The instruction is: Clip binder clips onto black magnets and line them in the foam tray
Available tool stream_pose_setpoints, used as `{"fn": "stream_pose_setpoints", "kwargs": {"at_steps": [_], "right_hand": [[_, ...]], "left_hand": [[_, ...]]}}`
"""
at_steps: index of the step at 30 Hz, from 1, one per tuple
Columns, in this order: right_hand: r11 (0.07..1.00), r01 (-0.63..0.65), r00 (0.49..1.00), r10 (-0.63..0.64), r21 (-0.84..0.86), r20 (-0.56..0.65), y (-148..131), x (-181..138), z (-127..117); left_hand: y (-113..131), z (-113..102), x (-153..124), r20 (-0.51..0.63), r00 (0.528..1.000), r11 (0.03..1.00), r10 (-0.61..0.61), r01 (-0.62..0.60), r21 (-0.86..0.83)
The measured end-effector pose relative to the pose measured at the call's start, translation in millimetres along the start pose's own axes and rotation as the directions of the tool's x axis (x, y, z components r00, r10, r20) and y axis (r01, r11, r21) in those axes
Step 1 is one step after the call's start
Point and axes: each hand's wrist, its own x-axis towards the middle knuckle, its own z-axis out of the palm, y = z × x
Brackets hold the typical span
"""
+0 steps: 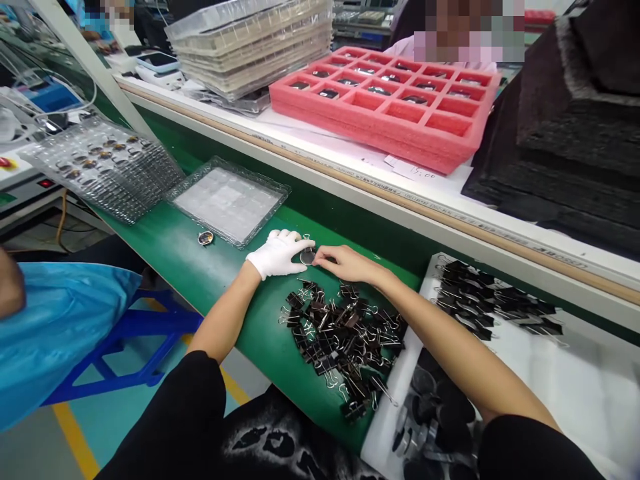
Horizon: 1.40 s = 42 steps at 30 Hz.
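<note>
My left hand, in a white glove, holds a small round dark disc between thumb and fingers, just above the green bench. A bit of shiny metal, perhaps a clip's wire handle, shows at the disc's upper edge. My right hand is bare, and its fingertips pinch the disc's right edge. Just in front of both hands lies a loose heap of black binder clips with silver handles. Left of my gloved hand, a small round part with a metal rim rests alone on the bench.
A clear plastic tray lies behind my left hand, beside stacked trays of round parts. White foam at right bears rows of binder clips and dark discs. A red foam tray stands on the raised shelf. Someone in blue sits at left.
</note>
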Motion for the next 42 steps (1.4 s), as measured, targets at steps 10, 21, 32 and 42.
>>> {"fn": "stream_pose_setpoints", "kwargs": {"at_steps": [10,21,32,42], "right_hand": [[0.984,-0.050,0.998,0.044,0.168,0.038,11,3,-1],[0.960,-0.273,0.953,0.260,0.062,0.157,47,26,-43],[0.839,-0.543,0.722,0.488,0.036,-0.490,29,50,-16],[0.743,-0.669,0.572,0.534,0.021,-0.623,51,55,25]], "left_hand": [[-5,0,-1,-0.126,0.992,0.998,0.015,-0.006,0.067],[-8,13,9,-0.115,0.985,0.991,-0.132,0.136,0.020],[-5,10,7,-0.043,0.996,0.997,-0.072,0.073,0.012],[5,16,11,-0.045,0.997,0.998,-0.063,0.061,-0.034]]}}
